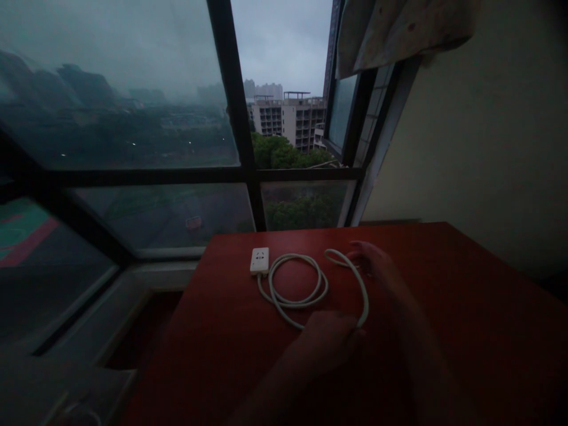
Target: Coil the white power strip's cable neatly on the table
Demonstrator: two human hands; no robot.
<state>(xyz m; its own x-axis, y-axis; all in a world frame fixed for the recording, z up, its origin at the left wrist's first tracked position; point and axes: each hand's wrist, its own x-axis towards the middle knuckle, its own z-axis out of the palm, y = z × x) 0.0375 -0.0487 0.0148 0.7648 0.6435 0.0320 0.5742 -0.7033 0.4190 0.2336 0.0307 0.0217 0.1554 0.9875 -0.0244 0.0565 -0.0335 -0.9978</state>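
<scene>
A white power strip socket [260, 260] lies face up on the red-brown table [213, 331]. Its pale power cord [298, 305] forms a round coil beside it, resting on the tabletop. My left hand [328, 340] is closed around the cord at the coil's near right side. From there the cord arcs up to the right and bends back in a narrow loop. My right hand [373, 260] is at the end of that loop, with curled fingers on the cord and one finger stretched out. The plug end cannot be made out clearly in the dim light.
Dark-framed windows [248, 171] stand beyond the table's far edge, with one pane open on the right. A cloth [399, 35] hangs at the upper right. A plain wall [479, 160] borders the right side. The table's left edge drops to a pale ledge [164, 275].
</scene>
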